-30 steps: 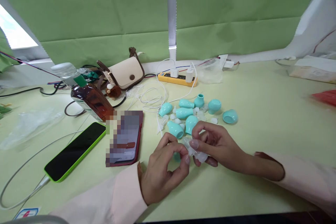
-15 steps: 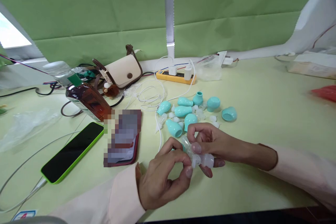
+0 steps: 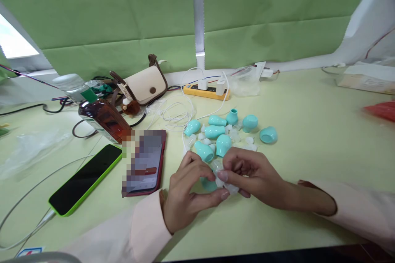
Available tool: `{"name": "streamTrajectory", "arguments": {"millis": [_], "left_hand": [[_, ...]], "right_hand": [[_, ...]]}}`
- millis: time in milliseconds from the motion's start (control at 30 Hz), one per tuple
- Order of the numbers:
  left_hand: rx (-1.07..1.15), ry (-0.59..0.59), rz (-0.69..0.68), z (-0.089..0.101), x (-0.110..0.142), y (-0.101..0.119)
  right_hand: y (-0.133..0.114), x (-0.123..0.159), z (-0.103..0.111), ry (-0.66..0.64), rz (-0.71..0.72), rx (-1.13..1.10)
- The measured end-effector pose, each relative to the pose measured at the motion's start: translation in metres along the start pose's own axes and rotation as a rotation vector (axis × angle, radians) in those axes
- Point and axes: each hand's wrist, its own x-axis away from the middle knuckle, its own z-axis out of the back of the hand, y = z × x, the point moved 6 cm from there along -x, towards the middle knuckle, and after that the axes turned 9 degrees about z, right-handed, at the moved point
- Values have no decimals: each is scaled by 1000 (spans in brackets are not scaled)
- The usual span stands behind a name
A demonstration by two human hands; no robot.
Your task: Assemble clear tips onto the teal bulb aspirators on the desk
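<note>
My right hand [image 3: 253, 174] pinches a small clear, whitish plastic piece [image 3: 217, 167] with a tubular end between thumb and fingers. My left hand [image 3: 193, 191] meets it from the left, thumb tip on the lower end and index fingertip at the side; fingers hide much of its shape. Beneath the hands lies a teal bulb-shaped piece [image 3: 208, 184], partly covered. Just beyond, several glossy teal bulbs [image 3: 224, 145] lie loose, most on their sides. Small translucent white parts [image 3: 234, 134] are scattered among them.
Left of my hands lie a phone in a red case [image 3: 160, 168] and a green-edged phone [image 3: 86, 178] on a cable. Behind them are a tilted bottle [image 3: 103, 117], a cream bag [image 3: 145, 84] and a yellow power strip [image 3: 206, 91]. Something red [image 3: 381, 111] is at far right.
My left thumb and index finger have spread apart around the clear piece. The piece has turned and is more covered by my right hand. The teal bulb beneath shows more.
</note>
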Motion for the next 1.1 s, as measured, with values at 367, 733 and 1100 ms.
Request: {"name": "streamTrajectory", "arguments": {"millis": [367, 733, 1100], "left_hand": [[-37, 22, -95, 0, 1, 7], [-5, 44, 4, 2, 5, 0], [-282, 134, 172, 11, -12, -26]], "right_hand": [[-9, -4, 7, 3, 142, 81], [1, -9, 12, 16, 23, -78], [-5, -14, 31, 89, 126, 32]]}}
